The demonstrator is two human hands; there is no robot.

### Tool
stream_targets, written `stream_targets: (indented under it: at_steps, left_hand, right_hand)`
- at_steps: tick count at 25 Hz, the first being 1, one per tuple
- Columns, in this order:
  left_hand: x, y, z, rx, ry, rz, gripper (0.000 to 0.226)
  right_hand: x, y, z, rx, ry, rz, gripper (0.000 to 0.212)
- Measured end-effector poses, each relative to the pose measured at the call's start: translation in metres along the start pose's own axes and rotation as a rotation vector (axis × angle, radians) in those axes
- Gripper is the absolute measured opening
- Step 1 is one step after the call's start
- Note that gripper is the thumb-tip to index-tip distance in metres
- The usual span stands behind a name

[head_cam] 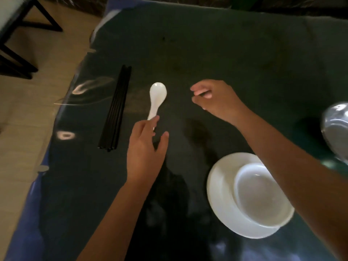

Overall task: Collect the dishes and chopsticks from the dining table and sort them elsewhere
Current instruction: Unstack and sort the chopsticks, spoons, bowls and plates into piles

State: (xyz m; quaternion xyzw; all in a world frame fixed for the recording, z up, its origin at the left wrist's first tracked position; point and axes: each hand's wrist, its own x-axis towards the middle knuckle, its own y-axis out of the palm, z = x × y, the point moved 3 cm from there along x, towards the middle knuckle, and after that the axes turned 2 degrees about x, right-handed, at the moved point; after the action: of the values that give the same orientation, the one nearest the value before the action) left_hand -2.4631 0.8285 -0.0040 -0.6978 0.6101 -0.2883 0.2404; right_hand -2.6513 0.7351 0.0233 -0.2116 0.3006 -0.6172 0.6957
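No text, label, brand, number or sign can be read anywhere in the picture.
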Motion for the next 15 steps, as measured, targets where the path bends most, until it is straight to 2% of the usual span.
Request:
stream_targets:
  at_steps: [3, 7, 9, 11, 15]
  left_hand:
    - [-0.058, 0.009, -0.040, -0.001, 0.263, 0.221, 0.055]
    - [-0.116, 0.036, -0.074, 0.192, 0.456, 0.522, 0.081]
    - [-0.126, 0.048, -0.078, 0.230, 0.519, 0.558, 0.085]
    - [-0.129, 0.057, -0.078, 0.231, 0.535, 0.567, 0.079]
    - [-0.130, 0.063, -0.076, 0.191, 0.521, 0.537, 0.057]
  right_hand:
    - [-0.099, -0.041, -0.032, -0.166, -0.077, -0.148, 0.028]
    - [-0.205, -0.052, -0.069, -0.356, 0.021, -0.260, 0.039]
    - [-0.230, -0.042, -0.079, -0.379, 0.069, -0.244, 0.043]
    - [-0.242, -0.033, -0.090, -0.314, 0.127, -0.214, 0.044]
    - [-0.250, -0.028, -0.109, 0.048, 0.271, -0.322, 0.032]
